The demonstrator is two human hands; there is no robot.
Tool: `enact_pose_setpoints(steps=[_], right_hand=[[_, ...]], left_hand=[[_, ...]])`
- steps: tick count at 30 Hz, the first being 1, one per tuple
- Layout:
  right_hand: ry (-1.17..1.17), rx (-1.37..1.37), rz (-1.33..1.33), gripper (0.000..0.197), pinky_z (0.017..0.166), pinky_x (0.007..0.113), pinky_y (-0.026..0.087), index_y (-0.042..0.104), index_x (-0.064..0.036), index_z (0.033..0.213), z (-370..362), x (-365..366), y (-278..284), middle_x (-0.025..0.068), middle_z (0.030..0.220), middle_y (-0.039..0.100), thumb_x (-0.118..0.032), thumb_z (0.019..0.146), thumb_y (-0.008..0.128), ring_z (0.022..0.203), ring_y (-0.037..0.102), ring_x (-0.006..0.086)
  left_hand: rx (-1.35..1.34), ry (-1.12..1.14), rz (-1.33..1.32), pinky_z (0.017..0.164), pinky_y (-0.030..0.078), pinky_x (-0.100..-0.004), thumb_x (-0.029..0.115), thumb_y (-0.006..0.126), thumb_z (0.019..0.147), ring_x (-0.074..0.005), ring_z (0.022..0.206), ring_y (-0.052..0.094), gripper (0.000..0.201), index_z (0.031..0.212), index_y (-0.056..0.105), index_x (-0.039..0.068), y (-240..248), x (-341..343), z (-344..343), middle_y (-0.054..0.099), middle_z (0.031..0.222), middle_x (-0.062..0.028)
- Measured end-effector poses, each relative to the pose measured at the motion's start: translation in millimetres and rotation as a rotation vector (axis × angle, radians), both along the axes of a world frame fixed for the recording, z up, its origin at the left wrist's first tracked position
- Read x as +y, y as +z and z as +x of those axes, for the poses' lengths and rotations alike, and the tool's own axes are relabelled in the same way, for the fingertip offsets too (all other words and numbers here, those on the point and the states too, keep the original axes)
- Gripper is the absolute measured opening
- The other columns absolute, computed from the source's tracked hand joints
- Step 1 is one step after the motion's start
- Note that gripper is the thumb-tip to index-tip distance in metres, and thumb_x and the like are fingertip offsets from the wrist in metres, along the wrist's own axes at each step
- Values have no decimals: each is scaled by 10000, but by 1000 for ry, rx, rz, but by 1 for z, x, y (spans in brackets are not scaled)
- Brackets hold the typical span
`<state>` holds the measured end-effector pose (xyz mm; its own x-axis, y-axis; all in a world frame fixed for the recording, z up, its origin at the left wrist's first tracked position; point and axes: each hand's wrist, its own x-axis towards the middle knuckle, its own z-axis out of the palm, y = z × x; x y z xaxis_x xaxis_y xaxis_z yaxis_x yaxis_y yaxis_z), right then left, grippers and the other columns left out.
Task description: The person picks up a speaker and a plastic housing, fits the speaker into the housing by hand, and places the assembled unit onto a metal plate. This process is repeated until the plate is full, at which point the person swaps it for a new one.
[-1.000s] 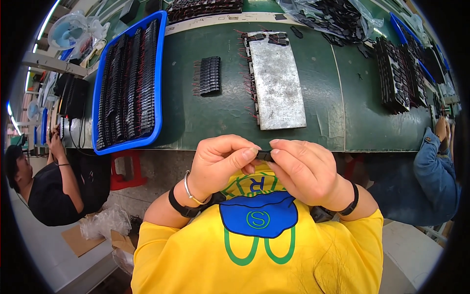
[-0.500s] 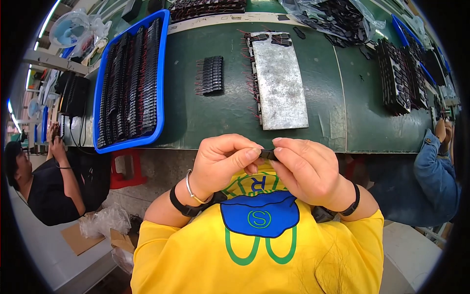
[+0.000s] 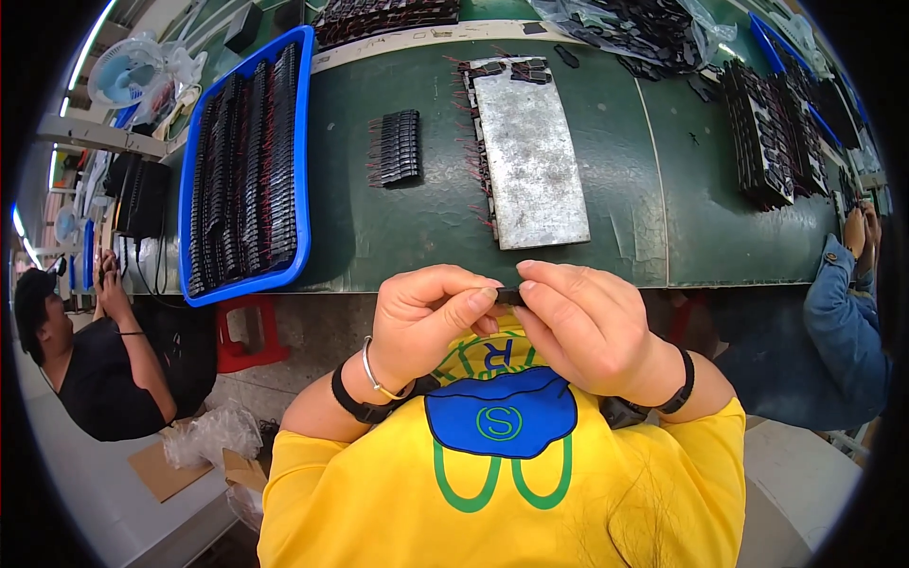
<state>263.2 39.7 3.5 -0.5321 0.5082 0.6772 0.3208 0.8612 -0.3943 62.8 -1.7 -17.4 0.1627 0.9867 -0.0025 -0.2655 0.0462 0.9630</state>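
Observation:
Both my hands meet just off the front edge of the bench, pinching a small black plastic part (image 3: pixel 509 296) between them. My left hand (image 3: pixel 431 312) grips its left end with thumb and forefinger; my right hand (image 3: pixel 587 322) has closed fingers on its right end. Most of the part is hidden by fingertips. Ahead of my hands lies a flat silvery metal plate (image 3: pixel 530 156), with black parts and red wires along its left edge and a few black pieces on its far end. Left of the plate, a neat row of black parts with red wires (image 3: pixel 395 149) rests on the bench.
A blue tray (image 3: pixel 305 170) packed with rows of black wired parts stands at left on the green bench (image 3: pixel 620 170). A plastic bag of black pieces (image 3: pixel 653 33) sits at the back. Stacked black parts (image 3: pixel 757 142) stand at right. Co-workers sit on both sides.
The view has shifted slightly, so the plate and row appear a little further left. My hands keep their pinch on the black part, which now looks turned and more covered by fingers.

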Motion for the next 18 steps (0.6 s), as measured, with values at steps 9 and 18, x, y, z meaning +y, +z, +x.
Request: enact_pose_setpoints(steps=[9,18], right_hand=[[-29,-51,34,248,610,332,552,622,57,876,0,-1,2,196,908,666,12,663,741,734,673,288],[-29,-44,26,249,610,336,554,617,57,872,-3,-1,2,190,897,661,21,651,727,724,669,292]], left_hand=[[1,36,-19,628,556,-268,60,613,909,-189,690,682,128,959,656,-50,-1,2,1,690,828,-143],[-43,23,-30,647,547,-232,45,629,898,-145,718,677,118,971,666,-40,-1,-1,1,690,844,-103]])
